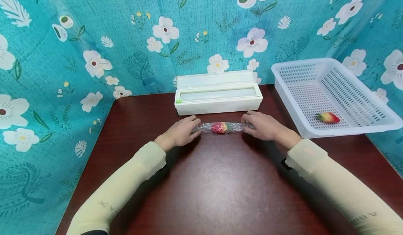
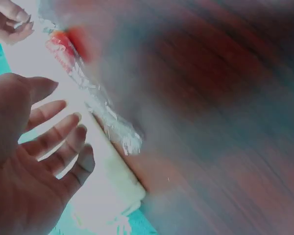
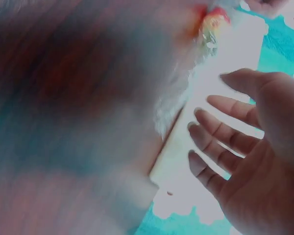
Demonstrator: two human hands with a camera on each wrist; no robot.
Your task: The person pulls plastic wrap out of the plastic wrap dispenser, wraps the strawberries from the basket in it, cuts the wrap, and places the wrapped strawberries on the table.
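Observation:
A red and yellow strawberry [image 1: 221, 127] lies inside a long roll of clear plastic wrap [image 1: 206, 126] on the table. In the head view my left hand [image 1: 182, 130] is at the wrap's left end, and my right hand [image 1: 262, 125] is at its right end. Seen from the left wrist, that hand [image 2: 44, 142] has spread, slightly bent fingers, and the loose wrap end lies apart from them. The right wrist view shows the right hand [image 3: 250, 137] likewise, thumb and fingers apart with nothing between them. The strawberry's green leaves point right.
Behind the hands stands a white wrap dispenser box [image 1: 218, 105] with its clear lid [image 1: 217, 79] raised. A white basket [image 1: 283, 88] at the right holds another strawberry [image 1: 328, 117]. A blue floral cloth [image 1: 195, 28] hangs behind the dark red table [image 1: 214, 193].

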